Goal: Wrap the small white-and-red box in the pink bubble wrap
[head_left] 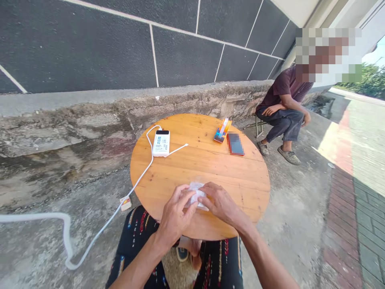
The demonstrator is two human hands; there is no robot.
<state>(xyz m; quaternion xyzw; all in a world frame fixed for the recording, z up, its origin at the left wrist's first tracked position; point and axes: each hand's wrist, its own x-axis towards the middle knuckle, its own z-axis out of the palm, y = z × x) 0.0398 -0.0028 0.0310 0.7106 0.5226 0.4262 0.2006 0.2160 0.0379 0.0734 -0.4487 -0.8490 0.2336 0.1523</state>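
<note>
A small white packet (197, 195), seemingly in clear plastic film, lies at the near side of the round wooden table (192, 168). My left hand (178, 206) grips its left side with bent fingers and thumb. From the right, my right hand (219, 200) curls over the packet, with its fingers on the far edge and its thumb on top. Fingers cover part of the packet, and what is inside it cannot be made out.
A white power bank (161, 144) with a white cable (141, 176) is at the table's left. A tape roll in an orange dispenser (222, 130) and a phone (236, 143) lie far right. A small box (125, 203) is left below the table. A seated person (285, 100) is beyond.
</note>
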